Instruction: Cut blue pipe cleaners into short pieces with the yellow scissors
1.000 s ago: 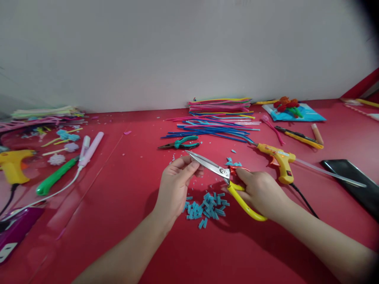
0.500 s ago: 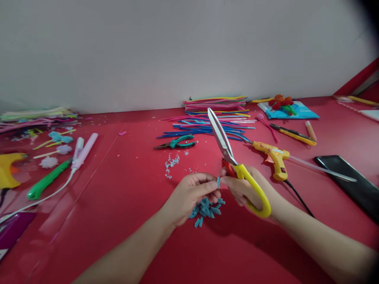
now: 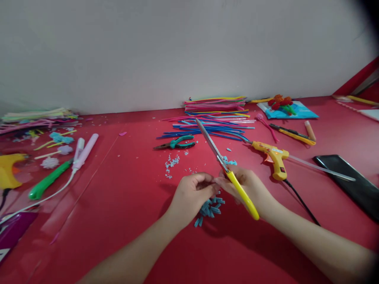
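My right hand (image 3: 250, 187) grips the yellow-handled scissors (image 3: 222, 165), whose closed blades point up and to the left. My left hand (image 3: 192, 195) is curled, its fingertips pinched against the right hand's fingertips; whatever sits between them is too small to make out. Just below both hands lies a pile of short blue cut pieces (image 3: 209, 209) on the red table (image 3: 133, 236).
Behind the hands lie green-handled pliers (image 3: 176, 144), a heap of coloured pipe cleaners (image 3: 213, 118) and a yellow glue gun (image 3: 274, 156) with its cord. A black phone (image 3: 352, 183) is at right. A green knife (image 3: 47, 181), a pink tool and another glue gun sit at left.
The scissors swung from pointing left over the table to upright, then tilted lower to the left. My left hand came down from the blade tip to meet the right hand's fingers above the blue pieces.
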A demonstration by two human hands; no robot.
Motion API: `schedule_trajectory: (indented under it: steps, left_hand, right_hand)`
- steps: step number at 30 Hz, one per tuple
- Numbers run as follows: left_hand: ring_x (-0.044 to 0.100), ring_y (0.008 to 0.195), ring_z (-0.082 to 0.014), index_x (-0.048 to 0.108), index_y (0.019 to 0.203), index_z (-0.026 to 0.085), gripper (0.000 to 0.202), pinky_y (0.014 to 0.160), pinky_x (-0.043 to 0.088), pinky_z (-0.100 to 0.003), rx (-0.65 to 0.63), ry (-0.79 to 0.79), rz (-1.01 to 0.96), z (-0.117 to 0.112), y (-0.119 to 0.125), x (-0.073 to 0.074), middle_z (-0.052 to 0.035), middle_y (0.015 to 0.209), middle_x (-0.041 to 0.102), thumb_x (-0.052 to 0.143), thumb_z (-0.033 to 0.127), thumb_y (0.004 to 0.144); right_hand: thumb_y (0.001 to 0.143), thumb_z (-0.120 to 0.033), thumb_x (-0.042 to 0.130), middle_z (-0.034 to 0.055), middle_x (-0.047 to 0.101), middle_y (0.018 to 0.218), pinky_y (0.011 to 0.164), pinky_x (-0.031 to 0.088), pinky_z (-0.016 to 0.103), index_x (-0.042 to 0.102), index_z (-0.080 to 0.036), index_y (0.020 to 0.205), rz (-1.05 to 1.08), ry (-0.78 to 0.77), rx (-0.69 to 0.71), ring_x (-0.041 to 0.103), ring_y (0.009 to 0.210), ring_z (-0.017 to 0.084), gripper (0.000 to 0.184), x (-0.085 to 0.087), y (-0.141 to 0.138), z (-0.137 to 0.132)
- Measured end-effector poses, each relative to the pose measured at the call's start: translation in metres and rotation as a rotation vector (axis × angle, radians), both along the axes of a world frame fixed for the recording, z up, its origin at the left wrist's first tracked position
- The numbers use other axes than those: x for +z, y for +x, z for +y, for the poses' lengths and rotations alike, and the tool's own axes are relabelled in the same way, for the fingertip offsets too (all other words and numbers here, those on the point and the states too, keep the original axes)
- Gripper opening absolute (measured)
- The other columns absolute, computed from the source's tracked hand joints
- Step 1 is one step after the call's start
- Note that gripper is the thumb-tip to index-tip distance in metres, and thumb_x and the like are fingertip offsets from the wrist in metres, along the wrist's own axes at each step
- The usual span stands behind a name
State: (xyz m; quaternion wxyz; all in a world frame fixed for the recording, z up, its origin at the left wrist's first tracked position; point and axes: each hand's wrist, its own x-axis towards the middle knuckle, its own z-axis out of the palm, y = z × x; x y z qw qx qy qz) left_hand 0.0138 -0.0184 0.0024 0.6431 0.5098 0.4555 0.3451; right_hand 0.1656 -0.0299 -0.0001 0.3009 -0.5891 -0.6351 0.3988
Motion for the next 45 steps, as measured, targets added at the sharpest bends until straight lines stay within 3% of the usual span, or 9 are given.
schedule_trajectory:
  steps: [6,9,13,26,31,45]
  left_hand:
    - [0.054,0.056,-0.0104,0.060,0.074,0.012,0.011,0.058,0.043,-0.023,0.212,0.010,-0.142,0.015,-0.012,-0.002,-0.0023,0.064,0.060,0.060,0.020,0.066]
    - [0.054,0.059,-0.0105,0.059,0.073,0.012,0.010,0.059,0.042,-0.022,0.283,0.006,-0.251,0.020,-0.018,-0.002,-0.0019,0.064,0.058,0.061,0.018,0.065]
    - [0.053,0.061,-0.0095,0.061,0.070,0.012,0.006,0.061,0.042,-0.022,0.312,0.032,-0.298,0.021,-0.022,0.000,-0.0019,0.066,0.058,0.059,0.016,0.067]
    - [0.052,0.060,-0.0080,0.062,0.069,0.013,0.005,0.061,0.042,-0.021,0.413,0.050,-0.334,0.020,-0.021,0.004,-0.0008,0.065,0.058,0.059,0.016,0.066]
    - [0.053,0.061,-0.0085,0.062,0.072,0.013,0.006,0.061,0.042,-0.021,0.416,0.048,-0.355,0.018,-0.020,0.004,-0.0011,0.066,0.059,0.059,0.016,0.067]
    - [0.054,0.065,-0.0098,0.062,0.075,0.013,0.009,0.062,0.043,-0.022,0.405,0.050,-0.361,0.019,-0.021,0.005,-0.0025,0.071,0.059,0.058,0.016,0.068]
  right_hand:
    - [0.069,-0.051,0.047,-0.0048,0.045,0.052,0.043,0.022,0.021,0.039,-0.020,0.071,-0.490,0.208,0.077,0.040,0.044,0.009,0.032,-0.001,0.012,0.000]
    - [0.073,-0.051,0.042,-0.0010,0.053,0.057,0.044,0.021,0.022,0.041,-0.019,0.081,-0.687,0.288,0.104,0.049,0.047,0.013,0.033,-0.004,0.014,-0.001]
    - [0.077,-0.049,0.036,0.0016,0.057,0.059,0.044,0.018,0.024,0.041,-0.019,0.081,-0.835,0.337,0.138,0.052,0.048,0.015,0.031,-0.009,0.015,-0.001]
    - [0.080,-0.052,0.028,0.0015,0.055,0.056,0.043,0.014,0.025,0.039,-0.019,0.077,-0.884,0.372,0.160,0.050,0.046,0.014,0.035,-0.013,0.012,-0.003]
    - [0.079,-0.057,0.025,0.0013,0.054,0.054,0.043,0.014,0.025,0.039,-0.019,0.075,-0.876,0.363,0.159,0.048,0.044,0.014,0.040,-0.013,0.012,-0.004]
    - [0.080,-0.051,0.028,0.0009,0.052,0.051,0.043,0.014,0.025,0.040,-0.018,0.074,-0.906,0.427,0.158,0.047,0.043,0.014,0.036,-0.016,0.015,-0.003]
